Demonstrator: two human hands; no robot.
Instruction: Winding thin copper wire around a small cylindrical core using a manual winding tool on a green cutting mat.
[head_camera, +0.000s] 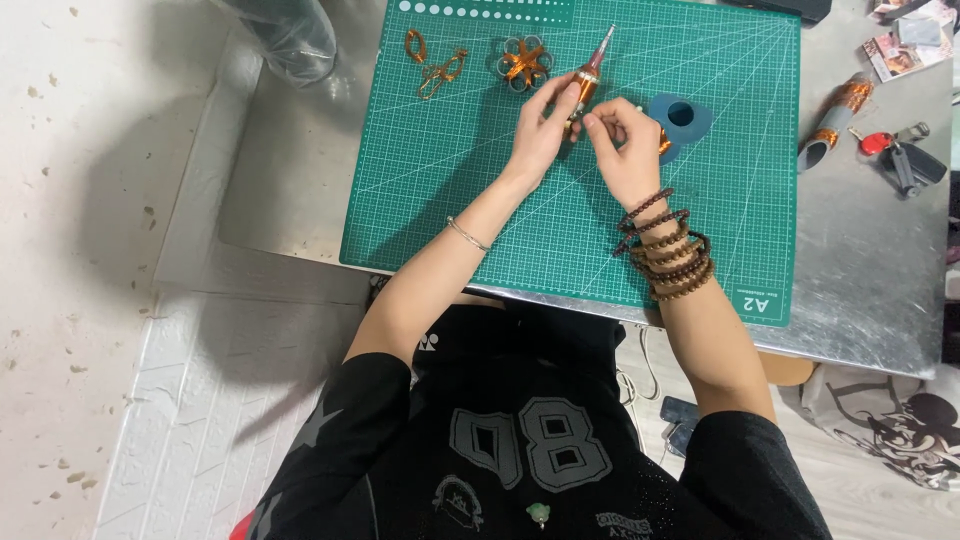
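My left hand (543, 125) grips a slim cone-shaped tool wrapped in orange wire (592, 72), held over the green cutting mat (450, 170). My right hand (625, 150) pinches at the tool's lower end, fingertips touching those of the left hand. Several brown bead bracelets (668, 247) circle my right wrist; a thin silver bangle (468, 235) sits on my left. A blue-grey spool with a round hole (684, 117) lies on the mat just behind my right hand.
On the mat's far edge lie a bent orange wire shape (433, 63) and a flower-like orange wire piece (525, 62). A grey tube wound with orange wire (835, 125), keys (900, 152) and cards (905, 45) lie on the metal table (870, 280) at right.
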